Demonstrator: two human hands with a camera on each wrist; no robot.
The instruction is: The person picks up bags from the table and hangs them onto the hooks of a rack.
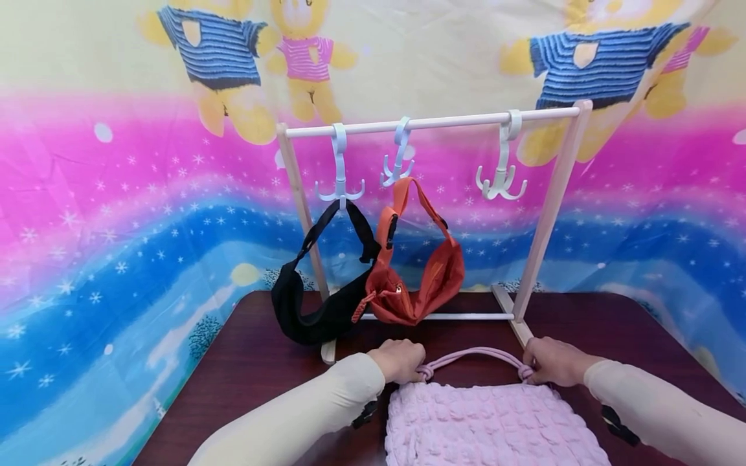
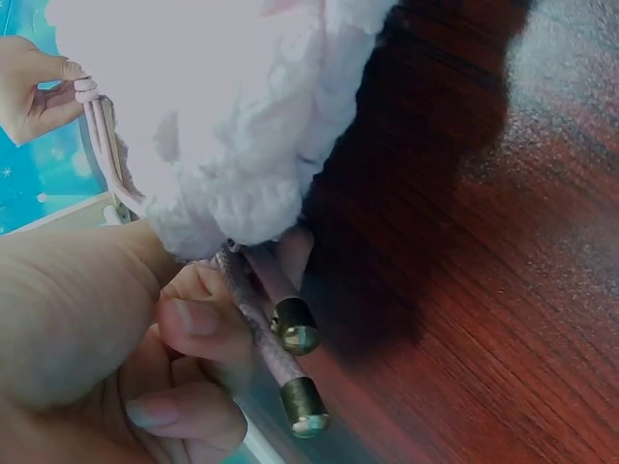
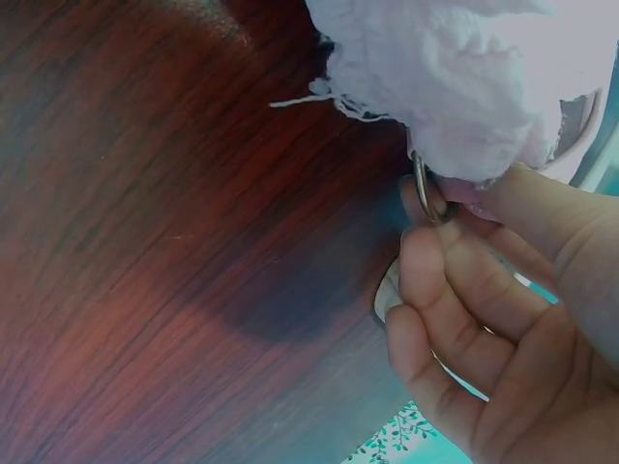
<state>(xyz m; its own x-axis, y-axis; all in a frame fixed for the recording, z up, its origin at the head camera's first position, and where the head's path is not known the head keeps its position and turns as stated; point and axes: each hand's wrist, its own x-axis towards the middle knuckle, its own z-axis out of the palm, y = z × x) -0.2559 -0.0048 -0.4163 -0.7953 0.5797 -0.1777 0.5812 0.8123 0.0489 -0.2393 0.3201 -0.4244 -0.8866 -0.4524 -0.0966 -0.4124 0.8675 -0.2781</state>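
A pink puffy quilted handbag (image 1: 484, 421) with a cord handle (image 1: 472, 351) is low in front of me. My left hand (image 1: 399, 361) pinches its upper left corner by the handle's knot. Two cord ends with metal tips (image 2: 298, 333) dangle beside those fingers in the left wrist view. At the upper right corner, my right hand (image 1: 556, 362) pinches the bag by the other knot. A metal ring (image 3: 424, 188) and a loose thread (image 3: 300, 101) show there in the right wrist view.
Behind the bag stands a wooden rack (image 1: 548, 213) with several white hooks (image 1: 502, 175) on its top bar. A black bag (image 1: 317, 317) hangs at the left, an orange bag (image 1: 416, 285) beside it. All stand on a dark red table (image 1: 233, 388) before a patterned cloth (image 1: 116, 213).
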